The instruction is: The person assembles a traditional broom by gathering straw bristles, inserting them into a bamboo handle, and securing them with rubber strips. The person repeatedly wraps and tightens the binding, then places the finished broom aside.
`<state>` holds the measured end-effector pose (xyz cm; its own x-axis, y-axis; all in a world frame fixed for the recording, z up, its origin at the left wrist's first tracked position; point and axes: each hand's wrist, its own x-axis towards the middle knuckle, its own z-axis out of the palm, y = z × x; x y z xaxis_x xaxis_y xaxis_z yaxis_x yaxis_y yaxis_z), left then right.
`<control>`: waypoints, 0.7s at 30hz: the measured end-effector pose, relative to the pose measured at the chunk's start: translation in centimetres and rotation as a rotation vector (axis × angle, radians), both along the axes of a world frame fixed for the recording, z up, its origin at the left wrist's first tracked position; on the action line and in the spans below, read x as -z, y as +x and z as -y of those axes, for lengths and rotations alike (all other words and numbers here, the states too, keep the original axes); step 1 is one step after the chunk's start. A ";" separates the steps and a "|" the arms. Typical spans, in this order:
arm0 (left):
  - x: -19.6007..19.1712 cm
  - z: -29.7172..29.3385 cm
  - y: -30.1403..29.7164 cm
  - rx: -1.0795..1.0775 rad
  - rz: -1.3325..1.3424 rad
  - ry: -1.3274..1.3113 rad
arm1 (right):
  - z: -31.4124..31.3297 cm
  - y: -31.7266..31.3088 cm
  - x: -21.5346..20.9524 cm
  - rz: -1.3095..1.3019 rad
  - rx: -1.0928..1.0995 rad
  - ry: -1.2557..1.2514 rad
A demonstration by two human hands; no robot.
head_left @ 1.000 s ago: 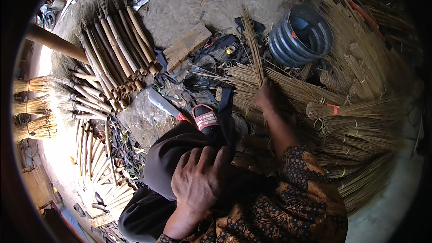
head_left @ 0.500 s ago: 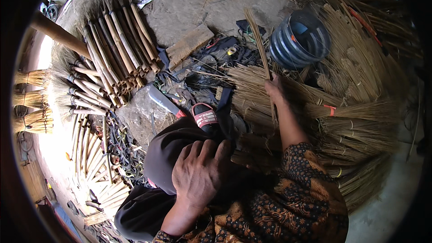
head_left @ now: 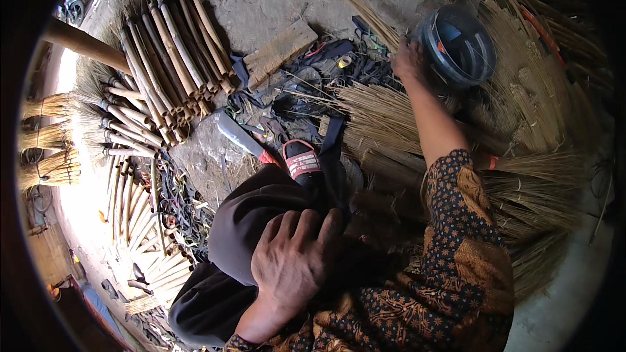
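Ahead and to the right, my right hand [head_left: 409, 60] is closed round one end of a thin bundle of broom straw [head_left: 362, 6]. The straw slants away to the upper left, above the ground. Close beside that hand stands a bluish ribbed bucket [head_left: 490, 52] with water-like dark contents. My left hand [head_left: 290, 254] holds nothing and rests over my bent knee, fingers apart and curving down; the fingertips are partly hidden. A thick pile of loose straw [head_left: 385, 114] lies below my right forearm.
Handled brooms [head_left: 176, 52] lie in rows at the left. A large knife [head_left: 236, 133] lies by my sandalled foot [head_left: 301, 160]. Behind it are a wooden board [head_left: 280, 52] and dark cloth scraps [head_left: 300, 101]. More straw bundles [head_left: 535, 186] are stacked at the right. A thick pole [head_left: 88, 47] crosses the upper left.
My right hand has moved forward, up to the bucket's side, with the straw bundle, which has swung from nearly upright to slanting left. My left hand stays on the knee.
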<state>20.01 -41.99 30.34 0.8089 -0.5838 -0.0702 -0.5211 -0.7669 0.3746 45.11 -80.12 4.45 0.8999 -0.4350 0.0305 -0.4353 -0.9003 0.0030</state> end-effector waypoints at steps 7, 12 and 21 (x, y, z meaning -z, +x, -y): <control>0.2 0.5 0.4 -0.051 0.012 -0.007 | -5.0 -5.9 3.9 -0.031 -0.316 0.517; -0.4 0.1 1.5 -0.246 -0.110 -0.145 | -6.6 -16.1 5.1 -0.548 -0.367 0.854; -1.2 -1.5 2.5 -0.532 -0.514 -0.551 | -6.6 -27.3 3.8 -0.340 -0.322 0.633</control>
<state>22.56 -40.51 31.54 0.9264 -0.2017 -0.3179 0.1807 -0.5025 0.8455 17.83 -73.47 0.62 0.9000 0.0058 -0.4359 -0.2202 -0.8569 -0.4661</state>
